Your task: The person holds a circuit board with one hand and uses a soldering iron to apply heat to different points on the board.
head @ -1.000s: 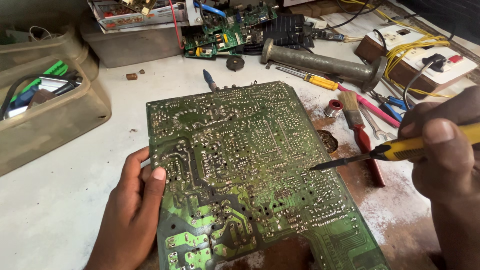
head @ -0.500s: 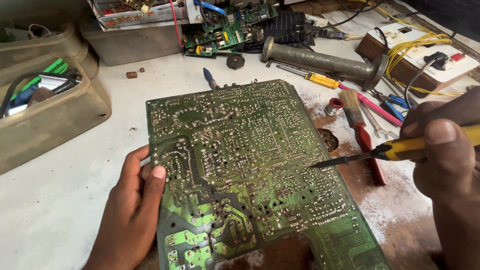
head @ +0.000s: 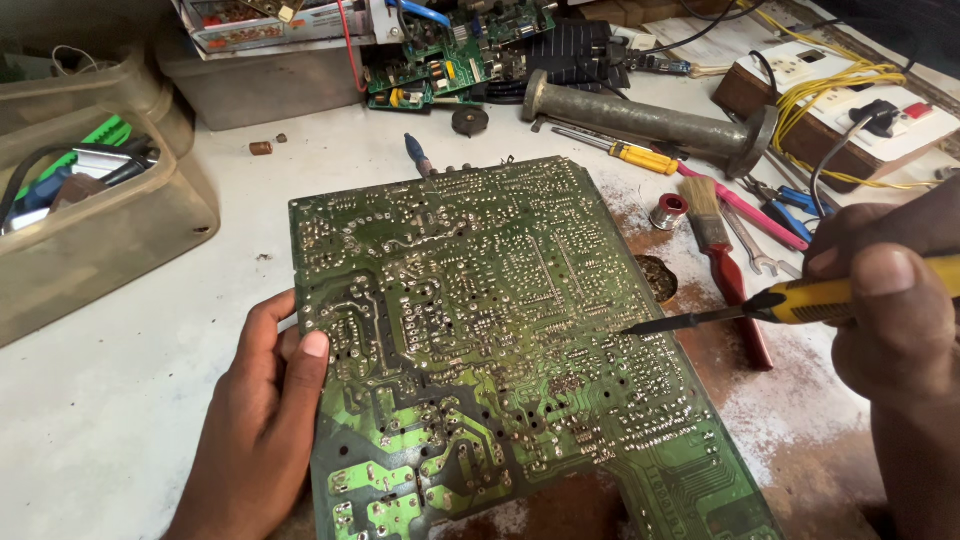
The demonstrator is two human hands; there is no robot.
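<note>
Circuit board, green and turned solder side up, lies in the middle of the table, reaching toward its near edge. My left hand rests flat on the board's left edge, thumb pressing down on it. My right hand is closed around a yellow-handled soldering iron, its dark tip touching the board near its right edge. Just beyond that edge lie a red-handled brush and a solder reel. A plastic bin sits at the table's left edge.
</note>
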